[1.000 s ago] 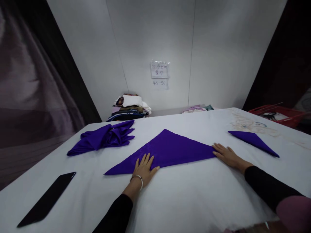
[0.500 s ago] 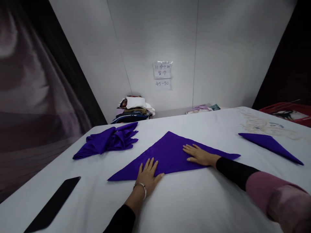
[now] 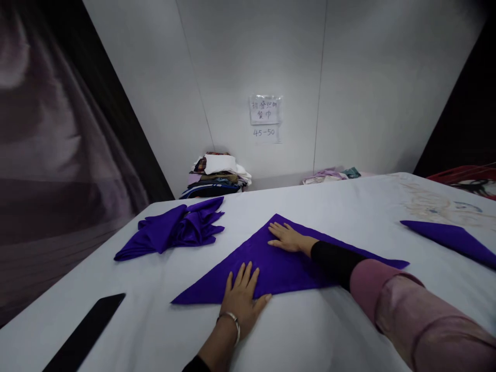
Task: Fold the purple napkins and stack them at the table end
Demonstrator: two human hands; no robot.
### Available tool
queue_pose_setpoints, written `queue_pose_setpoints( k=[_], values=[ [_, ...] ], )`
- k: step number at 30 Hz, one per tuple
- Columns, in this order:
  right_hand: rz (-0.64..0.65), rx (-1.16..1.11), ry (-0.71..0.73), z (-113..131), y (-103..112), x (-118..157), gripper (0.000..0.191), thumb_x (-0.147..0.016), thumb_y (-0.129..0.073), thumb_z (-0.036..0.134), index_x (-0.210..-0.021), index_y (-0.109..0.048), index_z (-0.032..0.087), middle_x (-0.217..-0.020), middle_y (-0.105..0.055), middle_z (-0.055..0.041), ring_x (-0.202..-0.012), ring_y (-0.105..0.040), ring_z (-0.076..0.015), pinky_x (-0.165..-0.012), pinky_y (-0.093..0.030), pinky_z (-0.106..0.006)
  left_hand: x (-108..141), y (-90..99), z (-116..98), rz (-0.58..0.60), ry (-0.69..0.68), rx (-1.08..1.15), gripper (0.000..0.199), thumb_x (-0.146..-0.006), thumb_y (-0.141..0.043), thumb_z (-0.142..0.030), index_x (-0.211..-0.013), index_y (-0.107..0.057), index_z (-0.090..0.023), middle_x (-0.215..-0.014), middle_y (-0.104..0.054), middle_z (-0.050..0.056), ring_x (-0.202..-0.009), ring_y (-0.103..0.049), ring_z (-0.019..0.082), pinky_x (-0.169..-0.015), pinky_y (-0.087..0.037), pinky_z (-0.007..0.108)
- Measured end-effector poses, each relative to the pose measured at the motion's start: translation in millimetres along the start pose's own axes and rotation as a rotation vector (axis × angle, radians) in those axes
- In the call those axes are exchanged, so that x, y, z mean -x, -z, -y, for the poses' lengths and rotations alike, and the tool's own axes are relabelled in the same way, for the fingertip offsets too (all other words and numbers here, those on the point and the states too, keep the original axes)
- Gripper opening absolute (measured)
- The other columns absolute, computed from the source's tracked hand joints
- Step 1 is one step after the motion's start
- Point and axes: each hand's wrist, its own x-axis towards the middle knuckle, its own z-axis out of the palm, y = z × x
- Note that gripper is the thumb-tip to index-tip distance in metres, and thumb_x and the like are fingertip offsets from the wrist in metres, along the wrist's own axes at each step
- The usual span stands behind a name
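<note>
The left hand (image 3: 242, 299) lies flat on the near side of the big purple cloth (image 3: 287, 268), its fingers spread wide and its thumb out to the side. The right hand (image 3: 285, 237) is flat too, fingers a little apart, close to the tip that points at the desk's far edge. Nothing is pinched. The cloth lies in the middle of the desk (image 3: 310, 330) in a three-sided shape, with its long side toward the near edge.

To make it smooth, I think the left hand should press softly and hold the cloth firm. The right hand should slide lightly out toward the edges, since a hard push could make the layers slip or bunch up. The sleeve (image 3: 406, 305) should be lifted a bit, so it does not drag the cloth.

Now count. There are two hands and one big flat cloth. One purple bunch (image 3: 166, 232) is by the far left corner; I can't tell how many cloths are in it. One small folded purple cloth (image 3: 453, 237) lies toward the right edge. One flat black thing (image 3: 87, 330) is near the left edge. Past the far edge are two piles of clothes (image 3: 220, 178).
</note>
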Motion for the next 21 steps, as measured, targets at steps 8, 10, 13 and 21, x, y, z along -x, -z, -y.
queue_pose_setpoints(
  k=[8,10,13,21],
  values=[
    [-0.068,0.044,-0.272,-45.4,11.2,-22.2,0.083,-0.087,-0.007,0.066,-0.146,-0.015,0.008,-0.15,-0.012,-0.0197,-0.137,-0.006,-0.0361,-0.104,-0.007,-0.061,2.5,1.5,-0.8,0.013,-0.005,0.051,0.074,-0.083,-0.026,-0.067,-0.142,-0.026,-0.024,-0.151,-0.017,0.006,-0.139,-0.012,0.029,-0.11,-0.011,0.055],
    [-0.067,0.054,-0.22,-39.6,7.2,-22.0,0.083,-0.086,-0.01,0.068,-0.146,-0.015,0.012,-0.151,-0.011,-0.0155,-0.138,-0.004,-0.0324,-0.107,-0.004,-0.056,3.1,1.3,-0.9,0.004,-0.004,0.058,0.074,-0.083,-0.027,-0.067,-0.142,-0.025,-0.024,-0.151,-0.017,0.006,-0.139,-0.012,0.029,-0.11,-0.011,0.055],
    [-0.035,0.055,-0.086,-24.5,-0.5,-24.3,0.08,-0.083,-0.02,0.073,-0.145,-0.023,0.023,-0.152,-0.016,-0.0043,-0.139,-0.007,-0.0238,-0.111,-0.005,-0.041,3.3,0.8,-1.1,-0.008,-0.003,0.06,0.073,-0.083,-0.028,-0.067,-0.142,-0.027,-0.025,-0.151,-0.018,0.006,-0.139,-0.013,0.029,-0.11,-0.012,0.055],
    [-0.086,0.065,-0.119,-14.7,1.3,-6.5,0.082,-0.085,-0.016,0.07,-0.145,-0.02,0.015,-0.151,-0.014,-0.0123,-0.138,-0.006,-0.0284,-0.109,-0.002,-0.05,3.3,1.0,-1.4,-0.003,0.001,0.028,0.075,-0.082,-0.024,-0.069,-0.142,-0.026,-0.024,-0.151,-0.017,0.006,-0.139,-0.012,0.028,-0.11,-0.011,0.055]
  ],
)
